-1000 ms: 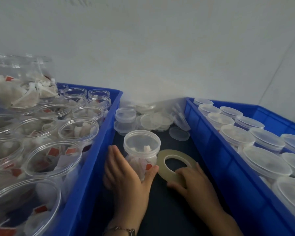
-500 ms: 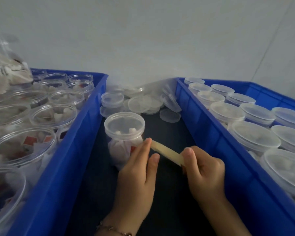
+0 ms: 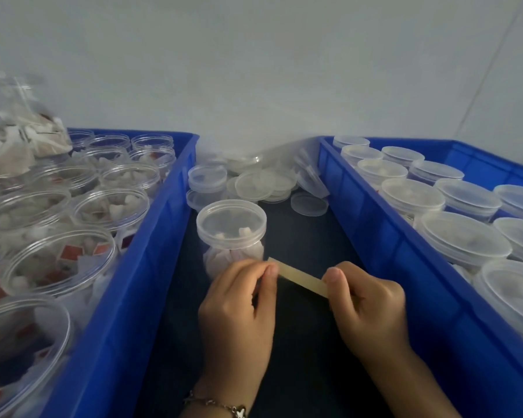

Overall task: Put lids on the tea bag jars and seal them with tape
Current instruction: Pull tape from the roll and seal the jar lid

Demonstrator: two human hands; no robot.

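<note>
the right hand (image 3: 372, 300) grips the roll of tape (image 3: 299, 279), seen edge-on as a pale yellowish band, with the thumb on its near-right end and the other fingers curled behind it. the left hand (image 3: 239, 300) pinches at the far-left end of that band, thumb and forefinger tips pressed together on it — whether a free strip is already lifted there cannot be told. a bracelet (image 3: 221, 407) circles the left wrist. just beyond the left hand, on the dark table surface (image 3: 299, 236) between the two crates, stands the lidded jar (image 3: 231, 233), upright, tea bags visible through its clear wall. farther off lies a heap of loose lids (image 3: 263, 184) against the wall. the left blue crate (image 3: 151, 267) holds open jars (image 3: 112, 206) of tea bags without lids; the right blue crate (image 3: 390, 245) holds capped jars (image 3: 462, 236) — packed close in rows.
</note>
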